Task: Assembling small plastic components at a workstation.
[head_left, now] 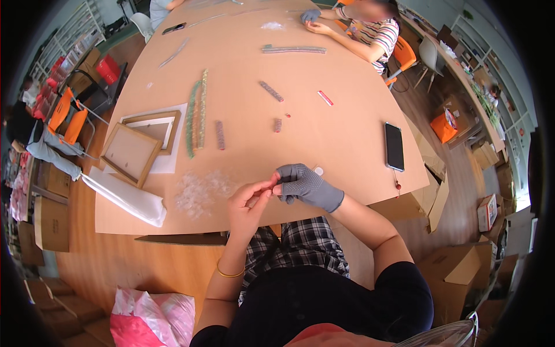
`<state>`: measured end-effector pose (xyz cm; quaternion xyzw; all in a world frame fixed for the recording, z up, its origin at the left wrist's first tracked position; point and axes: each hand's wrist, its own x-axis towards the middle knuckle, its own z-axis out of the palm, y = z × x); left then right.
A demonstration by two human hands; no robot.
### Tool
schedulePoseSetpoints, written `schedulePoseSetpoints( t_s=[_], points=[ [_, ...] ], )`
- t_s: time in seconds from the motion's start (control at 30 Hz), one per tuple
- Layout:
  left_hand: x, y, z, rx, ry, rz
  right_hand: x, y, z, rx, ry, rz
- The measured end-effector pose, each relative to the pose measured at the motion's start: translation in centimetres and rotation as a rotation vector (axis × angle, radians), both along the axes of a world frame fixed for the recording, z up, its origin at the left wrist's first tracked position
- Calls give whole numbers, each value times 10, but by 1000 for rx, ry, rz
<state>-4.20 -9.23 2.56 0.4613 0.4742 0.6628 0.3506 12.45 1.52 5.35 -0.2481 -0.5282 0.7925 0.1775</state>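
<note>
Where the two hands meet: while we look down over the near edge of the table (324, 144), we see both hands brought together just above it, fingertips touching around a small red piece (270, 185).
Left hand: the left hand (248, 202) is bare, with a gold bangle (229, 272) on the wrist; we see its thumb and fingers pinched on the red piece.
Right hand: the right hand (303, 184) wears a grey glove; its fingers are curled and its fingertips close on the same red piece from the other side.
Red piece: it is too small for us to tell what it is; it sits between the two sets of fingertips, above the table edge.
Just beside the hands: a loose heap of clear plastic bits (199, 191) lies to the left, and a small white thing (318, 170) lies just behind the glove.
Further out on the table: we see short beaded strips (219, 135), long green and gold beaded strands (195, 115), two wooden frames (132, 153) on white paper, and a black phone (394, 146) at the right.
Far side: another person (370, 32) sits there in a striped shirt, hands together over the table.
Floor, lower left: a pink and white plastic bag (151, 318).
</note>
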Motion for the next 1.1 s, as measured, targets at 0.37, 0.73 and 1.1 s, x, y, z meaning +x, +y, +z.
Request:
schedulePoseSetpoints(
  t_s=[0.37, 0.73, 1.1],
  points=[
    [-22, -5, 11, 254, 642, 286, -23, -10, 5, -58, -128, -32],
    [-33, -9, -3, 175, 528, 331, -48, -7, 15, 139, -175, 25],
    [-57, -22, -27, 56, 850, 569, -105, 116, -34, 604, -261, -412]
  ],
)
